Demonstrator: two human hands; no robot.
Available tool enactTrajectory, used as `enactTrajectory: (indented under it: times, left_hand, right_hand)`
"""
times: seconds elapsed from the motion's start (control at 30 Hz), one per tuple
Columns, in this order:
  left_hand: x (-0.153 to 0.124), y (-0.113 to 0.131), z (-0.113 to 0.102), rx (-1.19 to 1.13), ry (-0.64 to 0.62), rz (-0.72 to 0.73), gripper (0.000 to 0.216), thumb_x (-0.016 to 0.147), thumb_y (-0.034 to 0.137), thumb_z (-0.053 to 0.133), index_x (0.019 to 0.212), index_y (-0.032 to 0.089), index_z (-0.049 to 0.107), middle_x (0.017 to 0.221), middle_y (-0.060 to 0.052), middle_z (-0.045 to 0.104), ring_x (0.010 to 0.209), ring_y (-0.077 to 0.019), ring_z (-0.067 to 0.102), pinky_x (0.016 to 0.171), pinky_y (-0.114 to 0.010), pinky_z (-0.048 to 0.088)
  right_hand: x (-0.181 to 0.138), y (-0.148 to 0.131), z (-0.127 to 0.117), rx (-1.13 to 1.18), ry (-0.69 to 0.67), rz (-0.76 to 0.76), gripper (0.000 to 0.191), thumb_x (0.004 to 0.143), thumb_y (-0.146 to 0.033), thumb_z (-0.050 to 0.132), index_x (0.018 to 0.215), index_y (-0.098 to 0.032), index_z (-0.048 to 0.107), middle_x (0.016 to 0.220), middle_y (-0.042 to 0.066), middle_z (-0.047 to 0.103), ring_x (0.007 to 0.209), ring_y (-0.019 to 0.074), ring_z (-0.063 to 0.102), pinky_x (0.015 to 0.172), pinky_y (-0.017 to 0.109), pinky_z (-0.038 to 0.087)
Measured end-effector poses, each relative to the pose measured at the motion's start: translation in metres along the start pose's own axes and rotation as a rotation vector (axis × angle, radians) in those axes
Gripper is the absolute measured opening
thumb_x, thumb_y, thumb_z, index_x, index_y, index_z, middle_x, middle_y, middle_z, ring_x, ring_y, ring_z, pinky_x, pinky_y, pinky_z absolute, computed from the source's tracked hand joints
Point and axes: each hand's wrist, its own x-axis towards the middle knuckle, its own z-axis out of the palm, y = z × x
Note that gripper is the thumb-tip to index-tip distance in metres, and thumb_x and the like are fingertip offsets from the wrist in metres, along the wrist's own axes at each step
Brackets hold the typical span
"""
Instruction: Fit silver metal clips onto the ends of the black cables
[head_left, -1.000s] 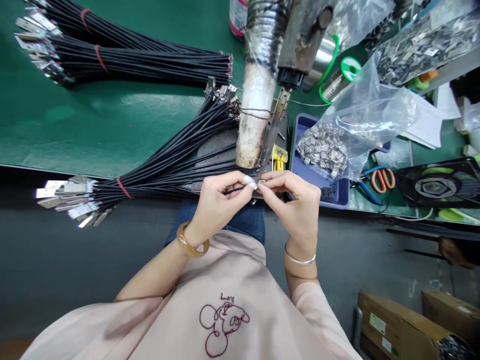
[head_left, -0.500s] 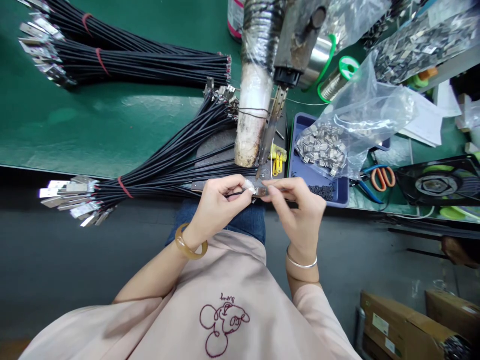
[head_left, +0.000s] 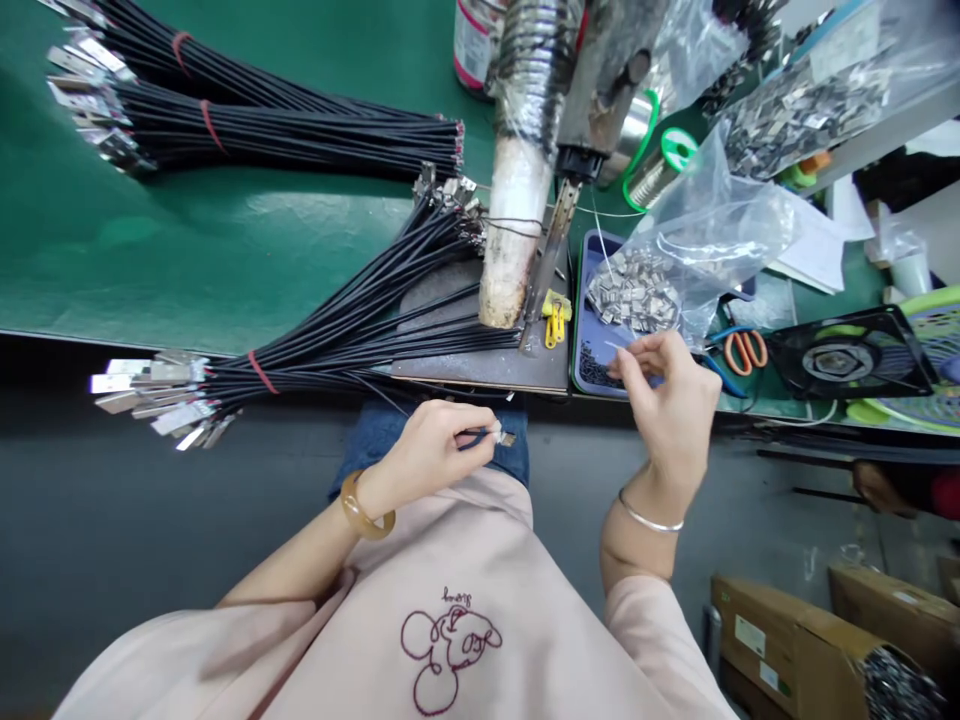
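Note:
My left hand [head_left: 431, 450] is closed in a pinch on a thin black cable [head_left: 390, 403] with a small metal connector at its tip, held over my lap just below the bench edge. My right hand [head_left: 671, 395] hovers at the blue tray [head_left: 589, 290], fingers curled in a pinch over the pile of small metal shells [head_left: 634, 290]; what it pinches is too small to name. A bundle of black cables [head_left: 337, 330] tied with a red band fans from the bench toward my left. A soldering fixture [head_left: 536, 180] wrapped in plastic stands above the hands.
More black cable bundles [head_left: 247, 120] lie on the green mat at the back left. A clear plastic bag [head_left: 720, 230] of metal parts spills into the tray. Orange-handled scissors [head_left: 739, 350], a black fan [head_left: 844, 360], a solder spool [head_left: 664, 160] and cardboard boxes [head_left: 795, 650] sit to the right.
Both hands were pinched together at the fixture's tip. Now the left hand has drawn back toward my lap with the cable, and the right hand has moved right to the tray.

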Motion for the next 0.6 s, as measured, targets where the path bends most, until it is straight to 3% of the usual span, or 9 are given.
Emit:
enactTrajectory:
  times: [0.1,0.23,0.3,0.37,0.47,0.6]
  left_hand:
    - [-0.001,-0.001,0.001,-0.013,0.042,0.018,0.016,0.087,0.014,0.061,0.08,0.016,0.075,0.063,0.002,0.065,0.052,-0.0087,0.046,0.053,-0.021,0.037]
    - [0.009,0.0,-0.007,-0.023,0.174,0.095,0.011,0.09,0.019,0.067,0.09,0.016,0.077,0.081,-0.005,0.075,0.067,-0.0136,0.063,0.067,-0.026,0.05]
    - [0.02,-0.002,-0.015,0.068,0.299,0.153,0.012,0.093,0.019,0.065,0.09,0.016,0.076,0.087,-0.007,0.076,0.078,-0.0177,0.067,0.077,-0.031,0.053]
    - [0.032,-0.005,-0.022,0.303,0.388,0.203,0.014,0.094,0.019,0.062,0.094,0.017,0.076,0.096,-0.009,0.075,0.091,-0.0226,0.066,0.087,-0.038,0.052]
    - [0.046,-0.011,-0.029,0.628,0.308,0.199,0.016,0.095,0.017,0.059,0.097,0.014,0.075,0.1,-0.013,0.071,0.095,-0.029,0.061,0.084,-0.044,0.049]
    - [0.051,-0.016,-0.025,0.732,0.27,0.213,0.025,0.098,0.015,0.05,0.086,0.014,0.072,0.091,-0.013,0.067,0.086,-0.0283,0.056,0.078,-0.042,0.046]
  right_hand:
    - [0.026,0.031,0.012,-0.215,0.069,0.033,0.009,0.09,-0.027,0.063,0.084,-0.024,0.057,0.071,0.001,0.067,0.065,0.0188,0.064,0.07,0.034,0.049]
    - [0.048,0.049,0.029,-0.316,0.044,-0.01,0.009,0.088,-0.023,0.058,0.079,-0.024,0.055,0.079,0.005,0.064,0.073,0.021,0.059,0.072,0.035,0.046]
    - [0.052,0.049,0.032,-0.312,0.019,-0.024,0.009,0.086,-0.022,0.058,0.078,-0.024,0.053,0.08,0.005,0.062,0.074,0.0211,0.056,0.073,0.036,0.045]
    - [0.053,0.048,0.031,-0.279,-0.015,-0.025,0.01,0.083,-0.02,0.058,0.075,-0.024,0.051,0.077,0.004,0.059,0.074,0.0208,0.055,0.074,0.036,0.044]
    - [0.046,0.045,0.022,-0.211,-0.075,-0.035,0.012,0.077,-0.016,0.058,0.072,-0.024,0.05,0.076,0.003,0.06,0.073,0.0196,0.057,0.074,0.034,0.043]
    - [0.029,0.044,0.012,-0.171,-0.125,-0.057,0.01,0.077,-0.017,0.06,0.071,-0.022,0.054,0.081,0.002,0.067,0.074,0.0179,0.06,0.072,0.031,0.043]
